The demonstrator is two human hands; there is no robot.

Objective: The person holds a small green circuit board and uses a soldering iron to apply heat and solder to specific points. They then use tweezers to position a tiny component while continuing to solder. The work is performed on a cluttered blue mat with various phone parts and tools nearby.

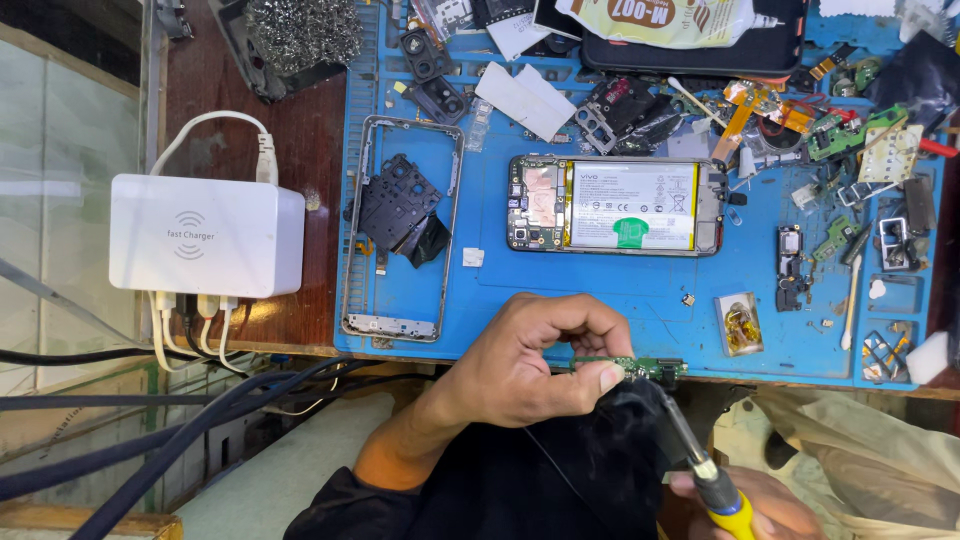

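My left hand (530, 365) pinches a small green circuit board (640, 367) between thumb and fingers, just below the front edge of the blue work mat (620, 300). My right hand (745, 505), low at the bottom edge, grips a soldering iron (700, 455) with a yellow and blue handle; its tip points up at the board's right end. A black cloth (610, 430) lies under the board. An opened phone (615, 205) with its white battery and a green tab showing lies flat on the mat's middle.
A phone frame (350, 240) with a black plastic cover lies on the mat's left. A white charger box (205, 235) with cables sits on the wooden bench at left. Loose parts, flex cables and small boards crowd the mat's right and top. A steel wool pad (300, 30) is at top left.
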